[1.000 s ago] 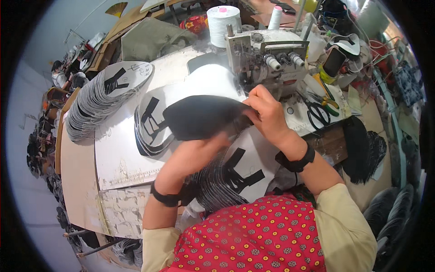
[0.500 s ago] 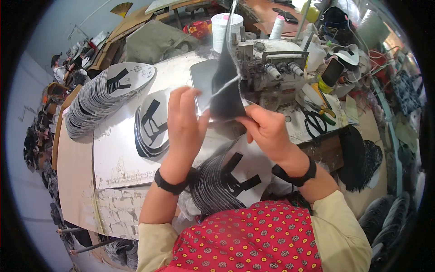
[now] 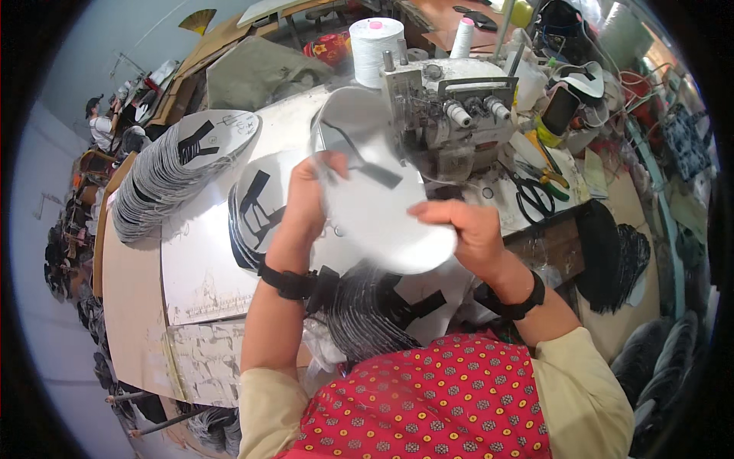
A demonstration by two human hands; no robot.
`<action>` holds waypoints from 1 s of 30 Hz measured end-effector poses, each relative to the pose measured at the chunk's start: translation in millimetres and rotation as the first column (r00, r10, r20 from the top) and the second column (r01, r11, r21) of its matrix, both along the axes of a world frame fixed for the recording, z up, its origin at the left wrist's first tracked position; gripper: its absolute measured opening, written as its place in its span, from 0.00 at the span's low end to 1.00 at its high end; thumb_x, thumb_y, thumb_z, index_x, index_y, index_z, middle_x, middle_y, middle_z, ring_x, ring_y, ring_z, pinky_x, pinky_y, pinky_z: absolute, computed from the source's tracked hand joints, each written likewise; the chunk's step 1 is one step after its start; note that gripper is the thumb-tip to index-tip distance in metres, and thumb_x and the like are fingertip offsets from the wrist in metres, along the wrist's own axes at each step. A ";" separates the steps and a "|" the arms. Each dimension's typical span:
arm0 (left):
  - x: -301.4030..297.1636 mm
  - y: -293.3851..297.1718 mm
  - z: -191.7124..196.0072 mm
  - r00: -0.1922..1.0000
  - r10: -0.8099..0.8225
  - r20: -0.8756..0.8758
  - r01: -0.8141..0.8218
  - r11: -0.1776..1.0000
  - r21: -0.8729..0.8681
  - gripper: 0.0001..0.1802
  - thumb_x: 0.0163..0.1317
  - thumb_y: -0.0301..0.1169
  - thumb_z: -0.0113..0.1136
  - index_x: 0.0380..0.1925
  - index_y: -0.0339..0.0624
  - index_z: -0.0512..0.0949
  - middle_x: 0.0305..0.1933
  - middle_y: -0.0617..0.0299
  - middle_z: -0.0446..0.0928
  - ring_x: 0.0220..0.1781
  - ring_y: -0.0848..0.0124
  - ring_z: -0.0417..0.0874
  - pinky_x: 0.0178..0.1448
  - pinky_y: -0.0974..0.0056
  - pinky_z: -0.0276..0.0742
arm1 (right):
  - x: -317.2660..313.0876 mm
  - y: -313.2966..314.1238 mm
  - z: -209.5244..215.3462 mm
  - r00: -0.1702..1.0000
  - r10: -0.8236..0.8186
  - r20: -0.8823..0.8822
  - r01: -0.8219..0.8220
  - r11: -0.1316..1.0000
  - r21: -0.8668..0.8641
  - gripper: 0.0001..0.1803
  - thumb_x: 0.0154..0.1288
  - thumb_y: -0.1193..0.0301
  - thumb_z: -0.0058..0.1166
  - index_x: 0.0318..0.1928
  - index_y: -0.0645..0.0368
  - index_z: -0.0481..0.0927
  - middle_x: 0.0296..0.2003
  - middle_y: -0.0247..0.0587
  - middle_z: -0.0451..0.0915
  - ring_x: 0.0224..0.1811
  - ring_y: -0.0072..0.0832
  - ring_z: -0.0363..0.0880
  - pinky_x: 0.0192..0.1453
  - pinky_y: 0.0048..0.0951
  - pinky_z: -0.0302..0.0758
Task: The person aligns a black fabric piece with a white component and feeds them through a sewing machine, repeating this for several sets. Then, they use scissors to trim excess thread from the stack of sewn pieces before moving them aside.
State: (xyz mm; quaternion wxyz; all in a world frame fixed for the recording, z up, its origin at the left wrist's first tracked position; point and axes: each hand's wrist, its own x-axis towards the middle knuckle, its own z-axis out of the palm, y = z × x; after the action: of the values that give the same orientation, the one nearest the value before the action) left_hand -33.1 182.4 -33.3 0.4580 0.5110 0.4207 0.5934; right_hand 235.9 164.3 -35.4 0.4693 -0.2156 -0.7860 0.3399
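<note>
A white insole (image 3: 382,222) with a dark strip on its face hangs over the table, slightly blurred. On its left edge my left hand (image 3: 308,195) is closed, thumb on the near face. Thumb and fingers of my right hand (image 3: 470,233) pinch the right edge, lower down. Just beyond it stands a sewing machine (image 3: 451,122). Under my forearms lies a fanned stack of similar insoles (image 3: 367,314). To the left of my left hand sits a smaller pile of insoles (image 3: 248,218).
A long row of stacked insoles (image 3: 164,180) leans at the far left. White thread cones (image 3: 378,53) stand behind the machine. Black-handled scissors (image 3: 531,195) lie to its right, near dark pieces (image 3: 608,260) on the table edge. Another person (image 3: 102,126) is in the far left background.
The insole has turned from a dark, folded, edge-on view to its white face. My left hand has closed on its edge; my right hand still pinches it, slightly lower.
</note>
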 end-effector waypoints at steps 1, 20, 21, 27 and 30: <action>-29.4 6.0 -26.3 0.977 -0.120 0.174 0.126 0.992 -0.023 0.10 0.71 0.32 0.49 0.32 0.45 0.77 0.32 0.67 0.77 0.31 0.74 0.79 0.36 0.68 0.77 | 1.0 -5.8 2.2 0.995 0.100 0.021 -0.099 0.994 -0.035 0.16 0.56 0.85 0.55 0.45 0.63 0.83 0.47 0.45 0.86 0.46 0.37 0.87 0.49 0.29 0.83; -47.4 -33.4 11.4 0.991 0.133 -0.014 -0.122 0.857 -0.500 0.19 0.67 0.45 0.63 0.32 0.38 0.80 0.23 0.62 0.78 0.13 0.79 0.65 0.16 0.71 0.56 | -22.6 31.0 -25.6 0.978 -0.206 0.029 0.208 0.968 -0.138 0.12 0.61 0.81 0.61 0.46 0.63 0.81 0.52 0.43 0.84 0.43 0.32 0.86 0.42 0.26 0.82; -42.2 -52.7 18.7 0.997 0.061 0.037 -0.030 0.833 -0.552 0.23 0.68 0.46 0.60 0.36 0.33 0.81 0.25 0.55 0.80 0.11 0.77 0.65 0.14 0.69 0.54 | -22.6 29.5 -21.5 0.978 -0.207 0.016 0.207 0.968 -0.140 0.12 0.61 0.81 0.61 0.46 0.63 0.81 0.52 0.43 0.84 0.43 0.32 0.86 0.42 0.26 0.82; 35.3 -87.4 27.9 0.922 -0.300 -0.245 0.156 0.866 -0.476 0.28 0.75 0.52 0.45 0.47 0.38 0.83 0.30 0.60 0.85 0.25 0.72 0.78 0.38 0.66 0.74 | -11.7 26.2 -39.2 0.918 -0.394 -0.051 0.374 0.899 -0.226 0.13 0.61 0.83 0.60 0.47 0.62 0.80 0.38 0.38 0.81 0.33 0.25 0.80 0.36 0.23 0.76; 31.2 -71.0 11.9 0.845 0.053 -0.533 0.038 0.987 0.158 0.16 0.73 0.39 0.56 0.42 0.37 0.84 0.33 0.64 0.84 0.30 0.76 0.78 0.40 0.70 0.75 | -13.8 8.0 -17.3 0.969 -0.209 0.135 0.225 0.967 -0.117 0.15 0.56 0.80 0.63 0.45 0.61 0.80 0.42 0.41 0.76 0.45 0.34 0.78 0.50 0.32 0.75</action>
State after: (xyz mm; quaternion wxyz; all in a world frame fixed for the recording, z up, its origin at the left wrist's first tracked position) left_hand -1.8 111.4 -21.4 0.2770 0.6899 0.4840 0.4615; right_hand 222.1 172.3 -52.8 0.4396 -0.3511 -0.7608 0.3235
